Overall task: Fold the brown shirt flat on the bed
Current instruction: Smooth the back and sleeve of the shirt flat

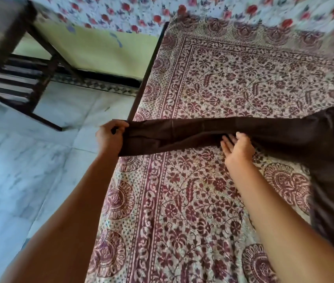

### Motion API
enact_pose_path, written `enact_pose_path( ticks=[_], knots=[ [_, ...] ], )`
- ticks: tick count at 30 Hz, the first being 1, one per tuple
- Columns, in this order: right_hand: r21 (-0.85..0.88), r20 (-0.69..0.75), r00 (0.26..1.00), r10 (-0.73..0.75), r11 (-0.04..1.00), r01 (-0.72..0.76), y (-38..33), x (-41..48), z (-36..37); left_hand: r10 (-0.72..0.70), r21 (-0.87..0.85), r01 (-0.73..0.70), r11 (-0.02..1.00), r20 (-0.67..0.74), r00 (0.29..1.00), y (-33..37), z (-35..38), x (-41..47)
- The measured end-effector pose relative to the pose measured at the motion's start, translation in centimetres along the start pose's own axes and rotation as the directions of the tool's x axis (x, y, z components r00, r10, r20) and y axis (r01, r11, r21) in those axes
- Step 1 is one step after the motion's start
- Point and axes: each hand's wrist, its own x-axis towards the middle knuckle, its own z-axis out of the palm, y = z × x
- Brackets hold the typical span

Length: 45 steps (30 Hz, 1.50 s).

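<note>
Brown shirt [329, 160] lies on the bed [182, 201], body at 3 o'clock, one sleeve [182, 131] stretched along the 9-to-3 line with its cuff end at 9 o'clock. Left hand [111, 137] grips the sleeve at that end; the right hand [237, 152], fingers straight, touches its near edge mid-length. Judging by this, the sleeve fold is in hand, and next the cuff must be carried toward 3 o'clock onto the body.

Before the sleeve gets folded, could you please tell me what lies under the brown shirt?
The patterned bedspread shows on either side of the shirt; whatever lies directly beneath its cloth is covered.
</note>
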Motion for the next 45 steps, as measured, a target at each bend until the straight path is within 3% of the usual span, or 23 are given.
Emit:
enact_pose_path(
  ticks=[3,5,8,10,14,16,17,19,21,22,24,26,28,30,33,35,37,40,43,45],
  knots=[
    [0.15,-0.018,0.999,-0.034,0.988,0.037,0.1,0.3,-0.5,-0.052,-0.012,0.051,0.999,-0.064,0.997,-0.3,0.3,0.6],
    [0.106,-0.094,0.993,-0.068,0.991,0.078,1.0,0.3,-0.9,0.009,0.059,-0.001,0.998,-0.14,0.99,0.0,0.6,0.4],
    [-0.078,-0.128,0.976,-0.178,0.983,0.169,2.5,0.1,-1.8,0.144,0.288,-0.151,0.945,0.046,0.988,-0.1,1.3,0.3],
    [-0.157,-0.101,0.97,-0.223,0.966,0.205,2.7,-0.2,-2.1,0.093,0.449,-0.157,0.88,0.162,0.982,-0.6,1.6,0.3],
    [-0.113,-0.08,0.996,-0.031,0.993,0.022,2.1,-0.2,-2.2,0.115,0.471,-0.119,0.874,0.036,0.993,-0.8,1.3,0.5],
    [-0.308,0.024,0.998,0.055,0.95,-0.045,1.1,0.6,-3.4,0.094,0.484,-0.089,0.87,0.013,0.995,-0.3,1.8,0.6],
    [-0.477,0.093,0.993,0.07,0.879,-0.017,0.3,0.9,-4.0,0.065,0.512,-0.059,0.857,0.007,0.998,0.1,2.0,0.5],
    [-0.764,0.221,0.971,0.088,0.635,0.117,-1.4,1.2,-5.4,0.064,0.593,-0.033,0.804,-0.032,0.997,1.3,2.8,-0.2],
    [-0.887,0.335,0.938,0.092,0.368,0.28,-2.9,1.1,-6.8,0.17,0.64,-0.112,0.76,-0.029,0.985,2.8,4.2,-1.5],
    [-0.897,0.385,0.922,0.029,0.248,0.366,-3.4,1.1,-7.6,0.231,0.636,-0.192,0.747,0.022,0.973,3.8,5.3,-2.5],
    [-0.86,0.491,0.823,-0.285,-0.004,0.511,-3.8,1.0,-9.3,0.337,0.551,-0.386,0.74,0.194,0.921,5.7,8.2,-5.1],
    [-0.789,0.568,0.583,-0.581,-0.183,0.586,-3.9,1.3,-11.2,0.492,0.399,-0.617,0.679,0.377,0.785,7.4,11.2,-8.0],
    [-0.744,0.606,0.397,-0.69,-0.315,0.589,-4.4,2.2,-13.5,0.626,0.257,-0.797,0.546,0.507,0.592,8.4,13.7,-10.5],
    [-0.785,0.58,0.416,-0.7,-0.346,0.514,-5.0,3.6,-16.1,0.647,0.216,-0.874,0.436,0.6,0.471,8.2,15.2,-12.1],
    [-0.887,0.442,0.517,-0.733,-0.268,0.377,-6.1,5.4,-19.0,0.613,0.28,-0.857,0.434,0.606,0.508,7.6,16.0,-12.6],
    [-0.901,0.412,0.558,-0.72,-0.23,0.369,-6.6,6.2,-20.0,0.641,0.311,-0.872,0.379,0.591,0.49,7.4,16.4,-12.2],
    [-0.881,0.447,0.556,-0.701,-0.234,0.412,-7.0,6.6,-20.5,0.649,0.349,-0.867,0.355,0.575,0.498,7.7,16.4,-11.5],
    [-0.832,0.525,0.542,-0.656,-0.263,0.488,-7.8,6.7,-21.2,0.601,0.429,-0.79,0.438,0.514,0.613,8.6,16.2,-11.7],
    [-0.789,0.59,0.533,-0.607,-0.292,0.541,-8.6,6.7,-21.8,0.532,0.479,-0.742,0.468,0.517,0.67,9.6,16.5,-12.9],
    [-0.764,0.613,0.472,-0.634,-0.323,0.558,-9.5,6.8,-21.9,0.516,0.504,-0.699,0.508,0.471,0.715,10.6,17.2,-13.1]
  ],
)
